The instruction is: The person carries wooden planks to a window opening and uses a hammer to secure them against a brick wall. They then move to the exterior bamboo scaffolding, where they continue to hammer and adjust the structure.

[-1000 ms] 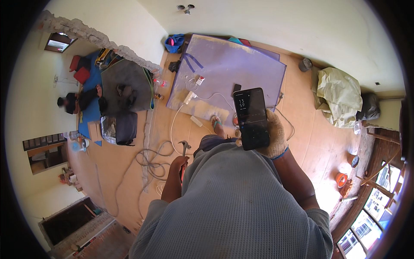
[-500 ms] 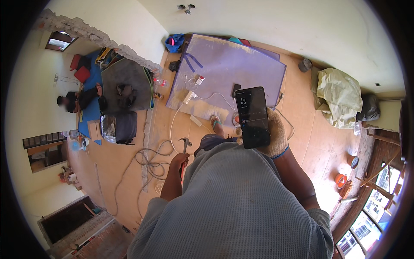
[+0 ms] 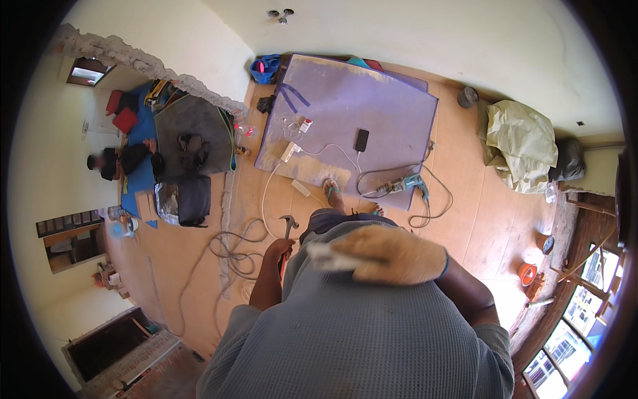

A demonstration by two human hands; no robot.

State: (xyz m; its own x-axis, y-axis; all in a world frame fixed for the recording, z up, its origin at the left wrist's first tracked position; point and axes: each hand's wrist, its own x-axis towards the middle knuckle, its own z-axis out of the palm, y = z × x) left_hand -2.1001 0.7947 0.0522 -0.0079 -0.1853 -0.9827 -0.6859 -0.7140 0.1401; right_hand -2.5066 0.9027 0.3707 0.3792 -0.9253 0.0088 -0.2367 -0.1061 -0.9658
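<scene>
On the near side of the purple mat, off its left corner, the person's left hand was clenched around a hammer, whose metal head stuck up past the fist and whose red handle showed below. The right hand, in a tan glove, was also on the near side of the mat, in front of the grey shirt; its fingers were bent around a pale thing, too blurred to identify. A blue-green drill lay at the mat's near right corner, its cord looping over the floor beside it. On the mat lay a dark phone with a white cable running from it, and a white power strip lay toward its left edge. A sandalled foot stood at the mat's near edge. Left of the mat, a grey cord lay tangled, and farther left was another person. A crumpled beige sheet lay to the mat's right.
</scene>
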